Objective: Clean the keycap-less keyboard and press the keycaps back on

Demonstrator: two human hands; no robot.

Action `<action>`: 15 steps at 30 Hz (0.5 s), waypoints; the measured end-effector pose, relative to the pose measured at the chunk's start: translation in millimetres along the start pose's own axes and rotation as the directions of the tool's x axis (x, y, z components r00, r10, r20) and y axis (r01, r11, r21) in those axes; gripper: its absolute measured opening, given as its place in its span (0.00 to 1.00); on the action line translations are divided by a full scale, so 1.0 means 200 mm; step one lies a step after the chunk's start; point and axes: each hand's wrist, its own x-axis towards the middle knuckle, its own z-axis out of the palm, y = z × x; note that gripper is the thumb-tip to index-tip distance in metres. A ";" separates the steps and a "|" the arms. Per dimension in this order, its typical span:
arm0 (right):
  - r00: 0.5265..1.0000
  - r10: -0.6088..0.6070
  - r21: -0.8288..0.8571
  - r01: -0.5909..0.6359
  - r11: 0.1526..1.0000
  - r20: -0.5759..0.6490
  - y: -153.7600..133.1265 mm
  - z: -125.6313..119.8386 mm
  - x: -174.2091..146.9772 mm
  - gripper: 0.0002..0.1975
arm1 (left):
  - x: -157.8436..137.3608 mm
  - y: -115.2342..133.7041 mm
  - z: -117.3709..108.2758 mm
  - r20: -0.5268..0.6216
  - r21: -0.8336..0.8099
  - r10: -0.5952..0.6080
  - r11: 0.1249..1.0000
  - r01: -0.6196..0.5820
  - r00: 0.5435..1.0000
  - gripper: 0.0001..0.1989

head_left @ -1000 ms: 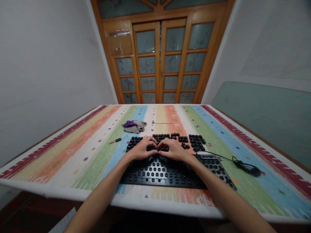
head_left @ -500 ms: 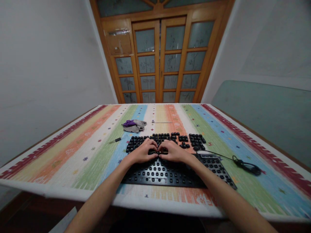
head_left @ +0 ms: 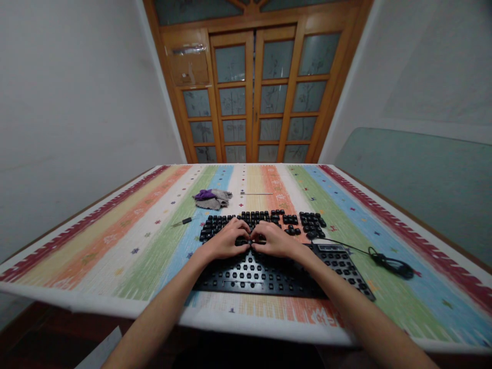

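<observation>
Keyboard base (head_left: 269, 291), black with rows of bare key posts, lies near the front edge of our striped, cloth-covered surface (head_left: 126, 256), partly beneath our forearms. Our left grip (head_left: 228, 240) and right grip (head_left: 273, 240) come together over its far side, fingers bent and fingertips almost meeting. Each shows only a narrow space between thumb and forefinger; we cannot tell whether either holds a keycap, since the tips are too small and dark to make out. Just beyond the base we see loose black keycaps (head_left: 305, 223) laid in rows and small groups. To our right, a black cable (head_left: 392, 264) ends in a bundled coil. Farther off sits a crumpled grey and purple rag (head_left: 213, 199), with a thin rod (head_left: 257, 193) to its right. Near the leftmost keycaps, we have a small black-handled tool (head_left: 186, 221).
</observation>
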 end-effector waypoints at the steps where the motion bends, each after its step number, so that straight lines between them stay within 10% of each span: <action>1: 1.000 0.000 -0.002 0.000 1.000 0.001 0.00 0.00 0.00 0.04 | 0.00 0.00 0.00 0.000 0.002 0.001 1.000 -0.001 1.000 0.03; 15: 0.999 0.035 -0.044 -0.034 0.998 0.016 -0.02 0.02 0.01 0.02 | 0.01 -0.01 0.01 0.030 0.062 -0.027 0.998 0.025 0.999 0.04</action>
